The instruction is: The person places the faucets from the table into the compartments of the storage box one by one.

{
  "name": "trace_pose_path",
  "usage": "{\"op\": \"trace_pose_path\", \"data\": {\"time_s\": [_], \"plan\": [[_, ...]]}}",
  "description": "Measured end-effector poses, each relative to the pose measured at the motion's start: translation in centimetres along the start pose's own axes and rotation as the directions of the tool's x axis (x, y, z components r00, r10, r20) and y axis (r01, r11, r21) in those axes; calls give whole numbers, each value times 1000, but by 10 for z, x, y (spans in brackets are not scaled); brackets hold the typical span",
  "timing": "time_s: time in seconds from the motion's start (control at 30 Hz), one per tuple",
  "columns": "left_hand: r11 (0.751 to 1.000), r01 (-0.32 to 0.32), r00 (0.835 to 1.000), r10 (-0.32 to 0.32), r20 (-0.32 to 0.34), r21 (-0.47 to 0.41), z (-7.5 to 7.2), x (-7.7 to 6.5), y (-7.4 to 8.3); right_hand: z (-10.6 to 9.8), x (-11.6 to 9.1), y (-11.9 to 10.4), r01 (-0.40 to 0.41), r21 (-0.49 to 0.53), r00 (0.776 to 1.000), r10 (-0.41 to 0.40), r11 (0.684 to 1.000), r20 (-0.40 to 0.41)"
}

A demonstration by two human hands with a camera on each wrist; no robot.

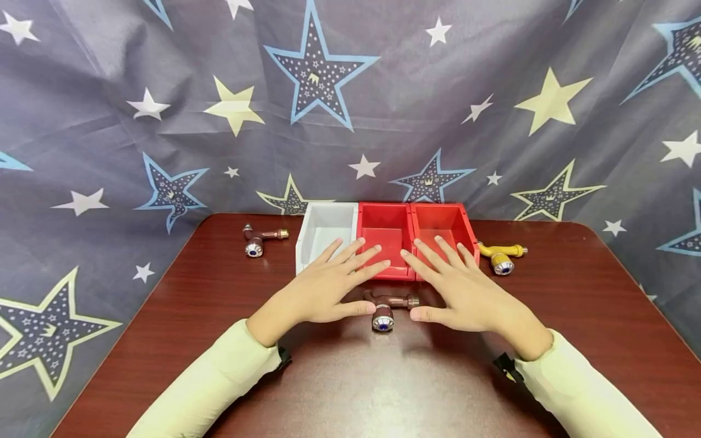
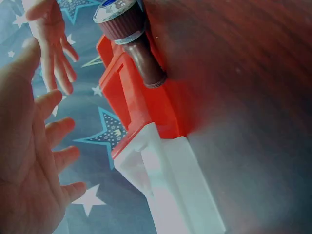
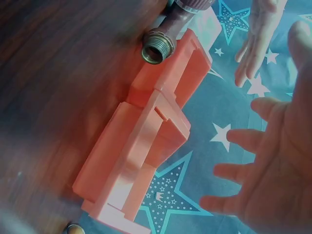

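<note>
My left hand (image 1: 328, 286) is held palm down with its fingers spread, over the front of the white bin (image 1: 327, 224) and the middle red bin (image 1: 386, 240). Likewise spread, my right hand (image 1: 471, 295) is over the front of the right-hand red bin (image 1: 438, 214). Neither hand holds anything. Between the two thumbs lies a brown water tap (image 1: 383, 313) with a chrome-and-blue knob, in front of the bins. Its threaded end (image 3: 158, 48) faces the right wrist camera. The left wrist view shows its ribbed knob (image 2: 122, 27) and the left palm (image 2: 27, 161) facing the bins.
Left of the bins lies another brown tap (image 1: 265, 236). A yellow tap (image 1: 502, 254) is beside the right red bin. The three bins stand side by side at the back of the dark red wooden table (image 1: 350, 389), before a star-patterned cloth (image 1: 383, 121).
</note>
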State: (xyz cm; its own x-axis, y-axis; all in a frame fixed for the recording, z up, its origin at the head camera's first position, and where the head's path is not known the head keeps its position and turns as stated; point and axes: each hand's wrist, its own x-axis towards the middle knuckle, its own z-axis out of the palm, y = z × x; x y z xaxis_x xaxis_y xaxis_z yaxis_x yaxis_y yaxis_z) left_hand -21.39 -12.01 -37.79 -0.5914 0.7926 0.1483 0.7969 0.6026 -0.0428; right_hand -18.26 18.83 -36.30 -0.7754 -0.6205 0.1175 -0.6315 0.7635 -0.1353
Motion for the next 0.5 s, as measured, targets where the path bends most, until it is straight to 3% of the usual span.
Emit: {"op": "trace_pose_path", "data": {"time_s": [0.3, 0.5], "plan": [[1000, 19, 1000, -20, -13, -8, -8, 2, -2, -5, -3, 9, 8, -24, 999, -9, 1000, -38], [997, 75, 997, -75, -29, -9, -10, 1, -12, -10, 1, 15, 29, -36, 998, -31, 999, -54]]}}
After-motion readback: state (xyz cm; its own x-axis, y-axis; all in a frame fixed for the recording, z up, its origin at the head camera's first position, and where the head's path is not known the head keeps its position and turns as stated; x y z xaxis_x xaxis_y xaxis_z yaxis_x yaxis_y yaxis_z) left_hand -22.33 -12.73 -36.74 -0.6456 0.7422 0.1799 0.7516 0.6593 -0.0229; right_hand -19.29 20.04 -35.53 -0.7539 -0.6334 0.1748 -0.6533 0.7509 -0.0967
